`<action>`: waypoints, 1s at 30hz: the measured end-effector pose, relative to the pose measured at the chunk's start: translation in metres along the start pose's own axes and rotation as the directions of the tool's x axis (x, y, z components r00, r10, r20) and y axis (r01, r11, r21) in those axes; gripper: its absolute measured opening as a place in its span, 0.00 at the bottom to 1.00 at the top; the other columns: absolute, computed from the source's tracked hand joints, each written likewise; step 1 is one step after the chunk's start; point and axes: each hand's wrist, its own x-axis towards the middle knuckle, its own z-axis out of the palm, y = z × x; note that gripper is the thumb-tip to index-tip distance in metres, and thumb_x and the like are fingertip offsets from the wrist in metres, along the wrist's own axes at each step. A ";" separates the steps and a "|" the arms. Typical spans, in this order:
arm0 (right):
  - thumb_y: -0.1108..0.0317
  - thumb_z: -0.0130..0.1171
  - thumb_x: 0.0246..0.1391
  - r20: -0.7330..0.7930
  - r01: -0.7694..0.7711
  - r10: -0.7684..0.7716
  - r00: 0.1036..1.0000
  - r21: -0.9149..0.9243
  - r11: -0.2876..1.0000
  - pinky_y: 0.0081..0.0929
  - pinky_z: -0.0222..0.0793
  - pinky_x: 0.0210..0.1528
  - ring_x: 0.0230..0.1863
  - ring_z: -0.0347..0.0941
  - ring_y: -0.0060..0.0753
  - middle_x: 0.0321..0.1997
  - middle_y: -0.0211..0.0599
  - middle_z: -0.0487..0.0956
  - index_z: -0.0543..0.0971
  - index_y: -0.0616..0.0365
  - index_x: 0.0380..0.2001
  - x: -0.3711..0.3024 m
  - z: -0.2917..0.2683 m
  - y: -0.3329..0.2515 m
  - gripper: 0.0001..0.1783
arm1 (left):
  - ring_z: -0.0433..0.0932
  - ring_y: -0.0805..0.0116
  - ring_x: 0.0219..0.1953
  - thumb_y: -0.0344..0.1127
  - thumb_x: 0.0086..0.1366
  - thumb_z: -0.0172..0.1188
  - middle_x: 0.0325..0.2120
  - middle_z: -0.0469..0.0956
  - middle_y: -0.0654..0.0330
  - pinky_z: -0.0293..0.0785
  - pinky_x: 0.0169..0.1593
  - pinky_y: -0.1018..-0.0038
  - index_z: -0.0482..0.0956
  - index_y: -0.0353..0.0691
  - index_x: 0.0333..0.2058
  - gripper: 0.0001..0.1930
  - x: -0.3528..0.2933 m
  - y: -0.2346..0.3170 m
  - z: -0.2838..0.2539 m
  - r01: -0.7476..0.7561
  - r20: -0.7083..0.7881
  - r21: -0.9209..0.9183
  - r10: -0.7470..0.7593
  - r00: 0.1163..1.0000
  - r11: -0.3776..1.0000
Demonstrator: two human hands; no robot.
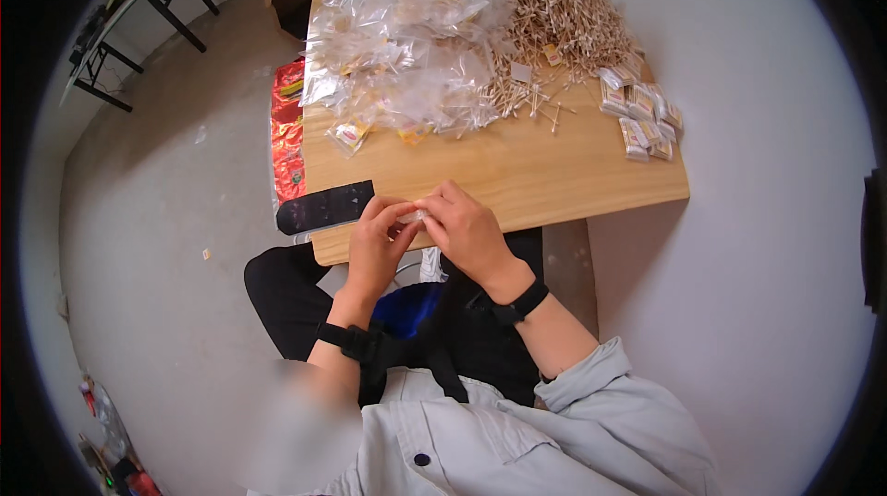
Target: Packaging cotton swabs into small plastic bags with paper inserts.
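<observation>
Over the near edge of the table (554, 184), my left hand (373, 239) and my right hand (469, 235) meet with fingers closed. Between their fingertips is a small clear-and-white plastic packet (413, 216), mostly covered by the fingers; its contents are hidden. Beyond my hands lies a broad heap of clear plastic bags (407, 43), some with yellow-and-white printed cards inside. To the right of that heap rises a big pile of loose cotton swabs (568, 6). Small filled packs of swabs (639, 103) are stacked at the table's right edge.
A dark flat strip (325, 207) lies at the table's left front corner, beside my left hand. Red printed plastic (287, 140) hangs along the left side. A wall (739, 173) stands close on the right. A folding-leg table (139, 2) is at far left.
</observation>
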 end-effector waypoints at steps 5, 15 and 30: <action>0.74 0.60 0.51 0.040 0.001 0.002 0.999 -0.080 0.997 0.40 0.72 0.35 0.36 0.75 0.48 0.35 0.41 0.72 0.77 0.59 0.34 -0.002 0.000 -0.001 0.06 | 0.80 0.68 0.28 0.25 0.55 0.68 0.30 0.77 0.57 0.77 0.33 0.76 0.83 0.34 0.38 0.11 0.001 0.002 -0.005 0.047 0.037 0.053 -0.049 0.998 0.998; 0.73 0.60 0.50 0.077 0.029 -0.019 0.997 -0.129 0.991 0.41 0.72 0.36 0.35 0.75 0.50 0.36 0.43 0.72 0.77 0.59 0.35 -0.001 0.001 -0.002 0.07 | 0.80 0.71 0.29 0.24 0.56 0.68 0.28 0.78 0.58 0.76 0.33 0.78 0.81 0.33 0.39 0.11 0.004 -0.001 -0.011 0.058 0.093 0.036 -0.061 0.994 0.998; 0.73 0.63 0.48 0.093 0.028 -0.015 0.996 -0.144 0.989 0.38 0.73 0.36 0.38 0.75 0.46 0.38 0.42 0.73 0.77 0.57 0.35 0.004 0.003 0.005 0.10 | 0.78 0.78 0.24 0.27 0.55 0.70 0.32 0.81 0.58 0.71 0.26 0.81 0.76 0.35 0.43 0.17 0.002 0.000 -0.019 0.114 0.087 0.062 -0.119 0.989 0.992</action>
